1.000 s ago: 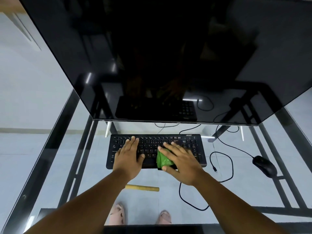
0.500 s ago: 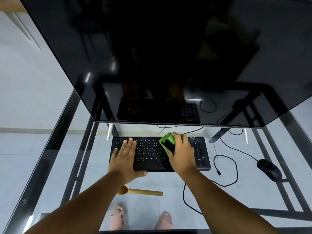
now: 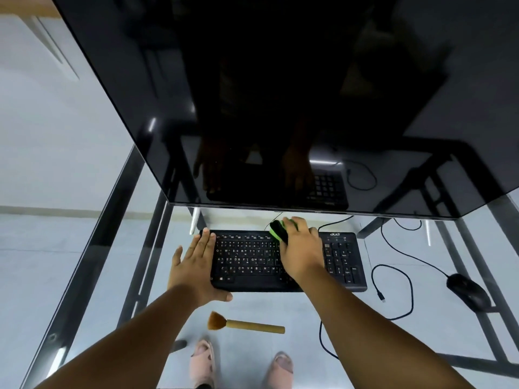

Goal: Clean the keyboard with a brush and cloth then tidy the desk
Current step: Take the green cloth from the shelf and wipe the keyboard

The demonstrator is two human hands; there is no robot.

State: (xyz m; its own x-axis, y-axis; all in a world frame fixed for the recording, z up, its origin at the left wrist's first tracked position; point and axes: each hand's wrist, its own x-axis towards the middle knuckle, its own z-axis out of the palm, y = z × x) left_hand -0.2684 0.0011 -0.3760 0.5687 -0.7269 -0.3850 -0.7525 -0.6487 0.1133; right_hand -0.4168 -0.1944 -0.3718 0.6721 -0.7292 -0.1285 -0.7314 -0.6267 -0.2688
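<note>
Your right hand (image 3: 302, 248) grips the cloth (image 3: 278, 230) at the keyboard's (image 3: 344, 262) top edge, left hand (image 3: 193, 265) flat; brush (image 3: 244, 324) aside, tidying likely remains.

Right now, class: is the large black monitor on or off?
Apparently off: the large black monitor is dark, showing only reflections of hands and keyboard.

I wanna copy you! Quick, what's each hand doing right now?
Left hand: open, fingers straight, pressing flat on the keyboard's left end.
Right hand: closed around the green cloth, at the keyboard's top edge.
</note>
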